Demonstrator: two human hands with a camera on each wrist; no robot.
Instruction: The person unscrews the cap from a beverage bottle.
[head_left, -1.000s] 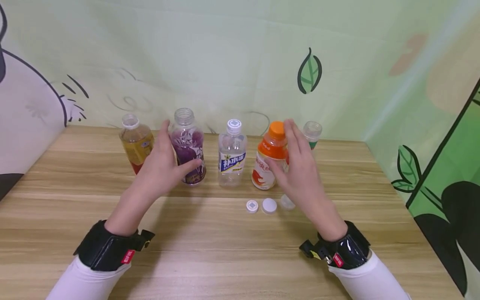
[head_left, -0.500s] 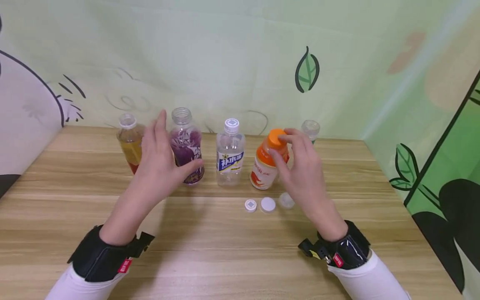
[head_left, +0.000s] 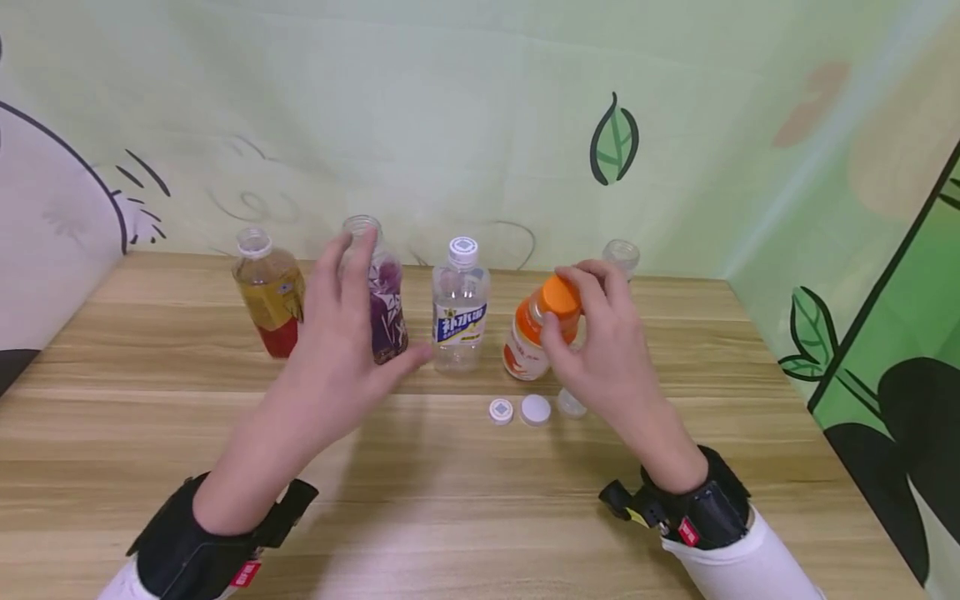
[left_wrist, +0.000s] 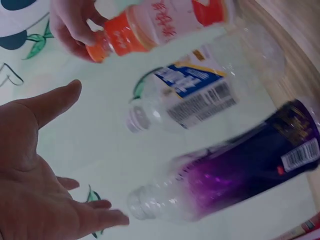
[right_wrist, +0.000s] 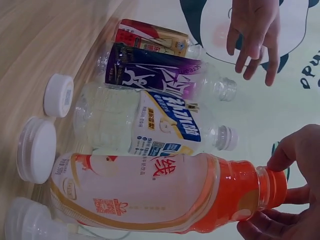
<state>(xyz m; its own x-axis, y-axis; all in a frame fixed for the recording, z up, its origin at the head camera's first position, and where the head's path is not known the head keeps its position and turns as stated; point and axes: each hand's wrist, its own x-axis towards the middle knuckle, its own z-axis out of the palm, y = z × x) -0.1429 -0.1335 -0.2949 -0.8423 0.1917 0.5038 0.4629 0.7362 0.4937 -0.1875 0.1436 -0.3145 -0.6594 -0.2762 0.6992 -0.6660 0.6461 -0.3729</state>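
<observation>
My right hand (head_left: 607, 342) pinches the orange cap (head_left: 560, 296) of an orange-and-white drink bottle (head_left: 525, 346) between thumb and fingers. The bottle leans slightly to the right, its base at the table. My left hand (head_left: 330, 342) is spread in front of the uncapped purple-labelled bottle (head_left: 388, 308), covering part of it in the head view. In the left wrist view, a gap shows between the left fingers and that bottle's neck (left_wrist: 142, 202). Between the hands stands a clear bottle (head_left: 460, 317) with a white cap and a blue-and-white label.
An uncapped bottle with a yellow label (head_left: 270, 304) stands at the left. Another uncapped bottle (head_left: 621, 254) is mostly hidden behind my right hand. Before the bottles lie a small white cap (head_left: 501, 411), a larger white cap (head_left: 536, 410) and a translucent cap (head_left: 572, 404).
My right fingers have come down onto the orange cap, and the bottle has tipped rightward. My left hand has moved right and nearer, staying spread.
</observation>
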